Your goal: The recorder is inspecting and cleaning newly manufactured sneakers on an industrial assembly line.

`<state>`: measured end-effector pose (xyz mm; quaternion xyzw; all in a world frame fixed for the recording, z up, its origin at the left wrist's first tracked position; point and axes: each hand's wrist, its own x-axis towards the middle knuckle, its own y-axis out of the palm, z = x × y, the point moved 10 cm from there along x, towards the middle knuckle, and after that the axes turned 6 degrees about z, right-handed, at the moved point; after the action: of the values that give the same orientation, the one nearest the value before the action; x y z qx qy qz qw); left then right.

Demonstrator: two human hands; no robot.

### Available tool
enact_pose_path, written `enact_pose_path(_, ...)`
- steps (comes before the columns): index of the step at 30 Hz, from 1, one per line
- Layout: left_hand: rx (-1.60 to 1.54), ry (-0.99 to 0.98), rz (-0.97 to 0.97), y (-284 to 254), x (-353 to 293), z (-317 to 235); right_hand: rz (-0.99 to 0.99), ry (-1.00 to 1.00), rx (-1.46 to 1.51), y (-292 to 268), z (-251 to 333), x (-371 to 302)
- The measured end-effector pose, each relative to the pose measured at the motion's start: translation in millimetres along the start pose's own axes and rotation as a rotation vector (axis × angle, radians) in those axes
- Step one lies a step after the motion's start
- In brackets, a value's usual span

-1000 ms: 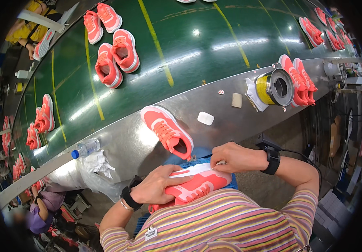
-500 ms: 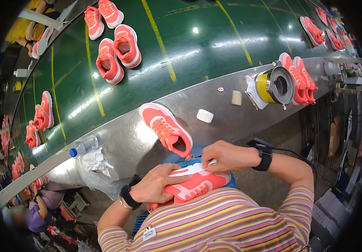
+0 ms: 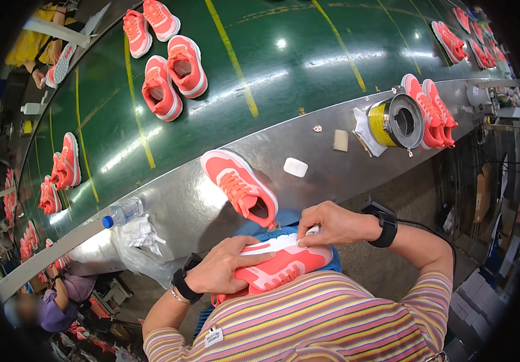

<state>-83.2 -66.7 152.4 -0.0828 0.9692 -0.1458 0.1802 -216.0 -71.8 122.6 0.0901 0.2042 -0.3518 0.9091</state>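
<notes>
- Far left, lower edge: another person (image 3: 61, 295) in purple, partly cut off by the dark rim; what their hands do is too small to tell.
- Left of the belt (image 3: 308, 66): coral shoe pairs (image 3: 61, 172) lie along the curved edge, more of them squeezed and blurred toward the rim.
- Steel ledge (image 3: 332, 166), left part: a water bottle (image 3: 121, 212) on its side, crumpled plastic (image 3: 136, 238) just beside it.
- Upper belt: two pairs of shoes, sole down, one pair (image 3: 172, 75) near a yellow line.
- Left hand (image 3: 226, 268): fingers curled around the held shoe (image 3: 278, 268), gripping its side; black watch on the wrist.
- The held shoe lies on its side in the lap, just above the striped shirt (image 3: 320, 320), its lower edge hidden behind the shirt.
- Ledge, centre: a single shoe (image 3: 239, 187), upright, just beyond the hands and close above the held one.
- Right hand (image 3: 332, 223): fingertips pressed narrow on the white sole edge of the held shoe; a small white bit shows between them, too small to name.
- Ledge, right: a white block (image 3: 295, 167), a tan block (image 3: 340, 140), a yellow tape roll (image 3: 395, 120) on white paper, then a shoe pair on edge (image 3: 431, 108).
- Far right: shelving and boxes, dark and hard to read.
</notes>
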Motion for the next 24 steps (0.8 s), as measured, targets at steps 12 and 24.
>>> enact_pose_path(12,-0.011,-0.004,0.017,1,-1,5,0.043,0.012,-0.085,3,-7,8)
enact_pose_path(24,-0.010,0.005,0.001,-2,-1,6,0.101,0.067,-0.072,6,-10,19)
